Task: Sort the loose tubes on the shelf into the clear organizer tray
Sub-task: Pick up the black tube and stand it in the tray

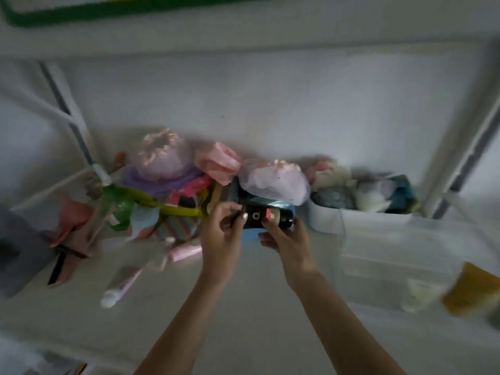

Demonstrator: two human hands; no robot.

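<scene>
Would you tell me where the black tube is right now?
In the head view the black tube sits mid-frame, held between the left hand and right hand, just left of the clear organizer tray.

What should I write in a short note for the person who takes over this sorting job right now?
Left hand and right hand: both hold one black tube between them, above the shelf.
Two pink tubes lie loose on the shelf, left of the hands.
The clear organizer tray stands to the right. The picture is blurred, so I cannot tell what is in it.
Left to do: put the black tube into the tray, then the two pink ones.
</scene>
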